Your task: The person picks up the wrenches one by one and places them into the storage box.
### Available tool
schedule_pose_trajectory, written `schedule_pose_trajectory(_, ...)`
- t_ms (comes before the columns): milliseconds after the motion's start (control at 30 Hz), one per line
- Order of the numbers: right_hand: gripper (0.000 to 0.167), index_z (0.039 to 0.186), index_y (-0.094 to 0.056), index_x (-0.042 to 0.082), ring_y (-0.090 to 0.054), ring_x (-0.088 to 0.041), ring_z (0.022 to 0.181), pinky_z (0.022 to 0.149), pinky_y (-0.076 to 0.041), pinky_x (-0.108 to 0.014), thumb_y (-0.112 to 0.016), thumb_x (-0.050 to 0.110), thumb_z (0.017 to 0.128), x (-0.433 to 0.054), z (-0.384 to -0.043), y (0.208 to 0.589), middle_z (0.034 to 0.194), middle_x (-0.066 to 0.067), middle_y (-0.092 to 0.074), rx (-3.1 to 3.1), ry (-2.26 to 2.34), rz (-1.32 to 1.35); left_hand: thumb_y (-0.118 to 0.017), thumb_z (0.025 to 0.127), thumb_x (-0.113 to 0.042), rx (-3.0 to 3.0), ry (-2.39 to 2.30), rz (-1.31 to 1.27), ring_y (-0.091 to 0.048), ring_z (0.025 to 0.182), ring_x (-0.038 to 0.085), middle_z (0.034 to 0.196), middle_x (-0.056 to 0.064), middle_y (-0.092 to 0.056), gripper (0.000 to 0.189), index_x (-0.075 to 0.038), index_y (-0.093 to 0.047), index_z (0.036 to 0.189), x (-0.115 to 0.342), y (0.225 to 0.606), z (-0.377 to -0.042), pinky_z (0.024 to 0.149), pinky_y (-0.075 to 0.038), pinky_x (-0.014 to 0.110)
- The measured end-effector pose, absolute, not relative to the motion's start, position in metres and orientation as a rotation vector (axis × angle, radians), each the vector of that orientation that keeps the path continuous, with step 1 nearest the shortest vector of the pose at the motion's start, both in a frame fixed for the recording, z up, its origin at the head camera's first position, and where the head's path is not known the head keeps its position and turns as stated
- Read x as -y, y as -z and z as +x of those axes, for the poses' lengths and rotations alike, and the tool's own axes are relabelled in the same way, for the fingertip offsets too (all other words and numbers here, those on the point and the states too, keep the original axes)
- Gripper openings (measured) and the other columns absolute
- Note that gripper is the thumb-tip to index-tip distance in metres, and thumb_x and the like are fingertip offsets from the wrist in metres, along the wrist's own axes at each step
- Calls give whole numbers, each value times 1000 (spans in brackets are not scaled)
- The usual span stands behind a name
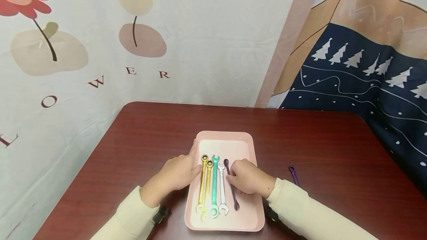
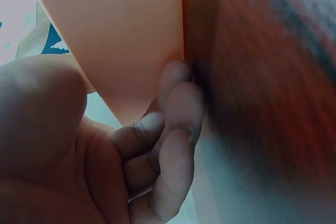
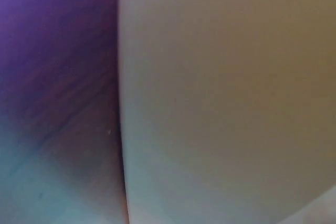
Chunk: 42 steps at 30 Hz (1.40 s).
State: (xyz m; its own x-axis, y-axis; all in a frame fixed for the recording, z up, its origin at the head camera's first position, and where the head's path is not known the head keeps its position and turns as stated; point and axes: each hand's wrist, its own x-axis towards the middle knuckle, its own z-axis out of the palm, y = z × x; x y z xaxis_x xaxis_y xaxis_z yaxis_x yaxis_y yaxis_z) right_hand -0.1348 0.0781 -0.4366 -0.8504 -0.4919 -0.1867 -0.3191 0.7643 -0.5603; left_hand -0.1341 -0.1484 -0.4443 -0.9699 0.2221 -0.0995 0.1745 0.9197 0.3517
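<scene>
A pink tray stands on the table, holding combination wrenches laid side by side. From left to right lie two gold wrenches, a green wrench, a silver wrench and a dark purple wrench. My left hand grips the tray's left side, thumb over the rim; in the left wrist view its curled fingers lie against the outer wall. Over the tray's right half, my right hand pinches the dark purple wrench at mid-shank, fingers curled. The tray wall fills most of the right wrist view.
Another purple wrench lies on the table to the right, its lower end hidden by the right sleeve. Beyond the table's far edge hangs a printed cloth, with a dark blue patterned part at right.
</scene>
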Motion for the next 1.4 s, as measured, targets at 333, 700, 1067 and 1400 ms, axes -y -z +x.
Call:
schedule_pose_trajectory(333,37,62,-56,13,-45,-8,40,38,-34,-22,-54,16,100,-76,-135,438,52,3,-46,-2650,654,-646,-58,97,-37,-2947,-519,313,-69,79,23,100,15,-74,85,-2,-13,160,150,443,-134,67,-51,45)
schedule_pose_trajectory(700,36,65,-54,16,-47,-10,56,55,-40,-25,-52,16,101,-80,-134,441,58,4,-42,-2710,574,-797,-58,97,-37,-2947,-518,316,-68,78,22,99,15,-74,85,-3,-13,160,148,443,-133,68,-51,45)
schedule_pose_trajectory(1067,37,64,-50,17,-43,-5,55,56,-40,-22,-51,16,102,-81,-133,443,58,7,-39,-2731,591,-893,-58,97,-38,-2944,-523,310,-68,79,22,98,14,-74,86,-2,-12,160,148,444,-134,70,-52,46)
schedule_pose_trajectory(1400,37,64,-46,19,-33,3,53,50,-30,-16,-55,14,100,-90,-127,432,58,13,-30,-2775,845,-1002,-58,98,-37,-2940,-519,324,-70,82,23,102,15,-74,85,-2,-12,160,149,443,-134,70,-52,46)
